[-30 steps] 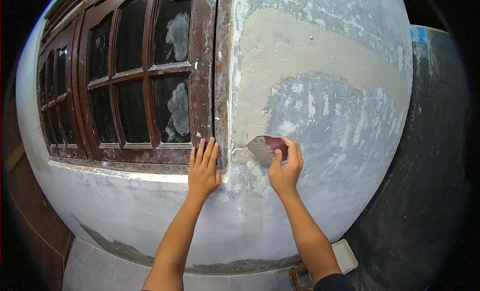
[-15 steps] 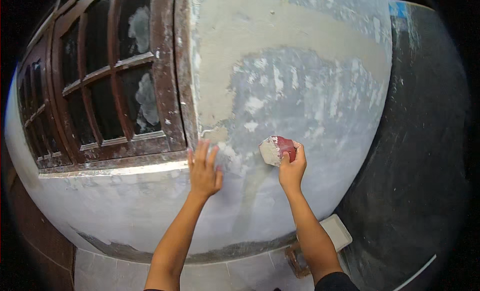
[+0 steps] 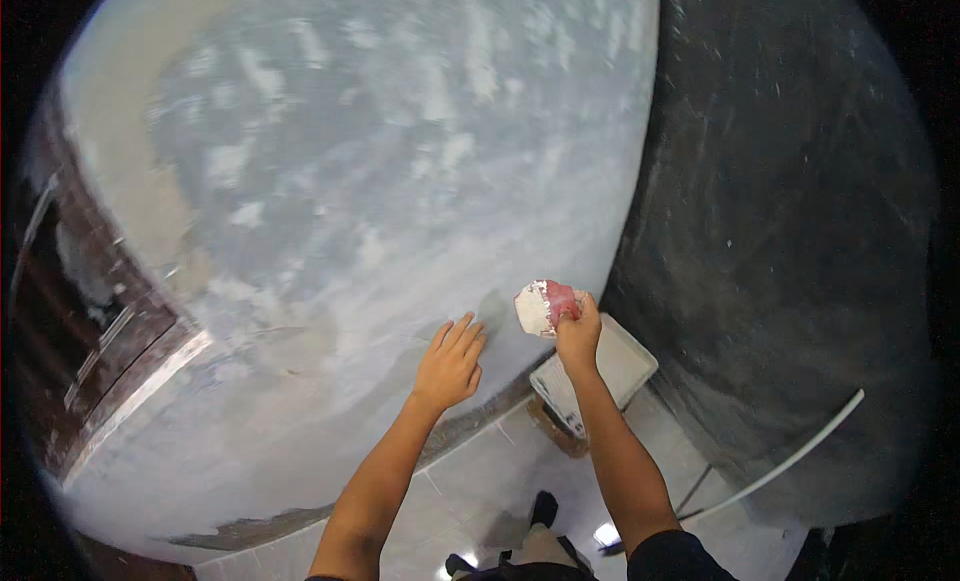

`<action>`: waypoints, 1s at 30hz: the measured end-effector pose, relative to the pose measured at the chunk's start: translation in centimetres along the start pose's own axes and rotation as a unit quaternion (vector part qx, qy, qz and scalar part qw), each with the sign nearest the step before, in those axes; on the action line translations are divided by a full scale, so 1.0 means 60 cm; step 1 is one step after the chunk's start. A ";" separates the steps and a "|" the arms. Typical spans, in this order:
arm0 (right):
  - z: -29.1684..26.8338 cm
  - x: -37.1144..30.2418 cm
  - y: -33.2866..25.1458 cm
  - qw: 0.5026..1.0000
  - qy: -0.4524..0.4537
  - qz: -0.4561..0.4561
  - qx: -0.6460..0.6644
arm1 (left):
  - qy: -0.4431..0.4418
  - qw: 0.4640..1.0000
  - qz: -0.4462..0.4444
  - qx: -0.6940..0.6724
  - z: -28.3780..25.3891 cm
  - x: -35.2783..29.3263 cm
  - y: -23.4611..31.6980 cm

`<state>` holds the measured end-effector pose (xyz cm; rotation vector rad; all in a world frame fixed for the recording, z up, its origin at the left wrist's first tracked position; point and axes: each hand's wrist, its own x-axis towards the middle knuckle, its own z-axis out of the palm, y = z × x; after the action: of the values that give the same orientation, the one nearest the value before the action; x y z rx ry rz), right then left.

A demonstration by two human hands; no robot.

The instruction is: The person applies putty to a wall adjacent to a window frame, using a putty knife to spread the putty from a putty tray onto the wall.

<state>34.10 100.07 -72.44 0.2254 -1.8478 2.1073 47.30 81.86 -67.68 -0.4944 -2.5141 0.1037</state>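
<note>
- Wall (image 3: pixel 380 161): plaster, matt, patchy grey-blue with pale filler smears; looks chalky and uneven.
- Side wall (image 3: pixel 790 231), right: dark grey, rough, matt, speckled with light flecks.
- Window frame (image 3: pixel 110 331), far left: dark brown wood, worn, streaked with white.
- Scraper (image 3: pixel 545 306) in the right hand (image 3: pixel 578 333): red handle, plastic by the look; flat blade coated with dull white filler.
- Tray (image 3: pixel 610 366), near right: pale, matt, smeared.
- Floor (image 3: pixel 480 481): light tiles, smooth, glossy, with a reflection.

Two bare hands, left (image 3: pixel 448 366) and right (image 3: pixel 578 333); one red-handled putty scraper (image 3: pixel 545 306); one grey board (image 3: pixel 594 373) on the floor; one brown window frame (image 3: pixel 95 321).
</note>
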 end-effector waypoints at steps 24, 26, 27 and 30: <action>-0.315 -0.148 0.648 0.823 0.259 0.409 0.298 | -0.410 0.902 0.024 -0.137 0.542 -0.034 0.165; -0.314 -0.168 0.669 0.807 0.271 0.425 0.307 | -0.393 0.907 0.022 -0.152 0.562 -0.057 0.155; -0.307 -0.168 0.672 0.807 0.275 0.422 0.308 | -0.399 0.904 0.021 -0.154 0.571 -0.064 0.153; -0.281 -0.185 0.665 0.815 0.282 0.406 0.303 | -0.409 0.898 0.017 -0.162 0.578 -0.100 0.128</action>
<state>32.30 110.91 -115.75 -1.1292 -0.9168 2.8021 35.39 87.89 -101.13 -0.7426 -3.3784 -0.1307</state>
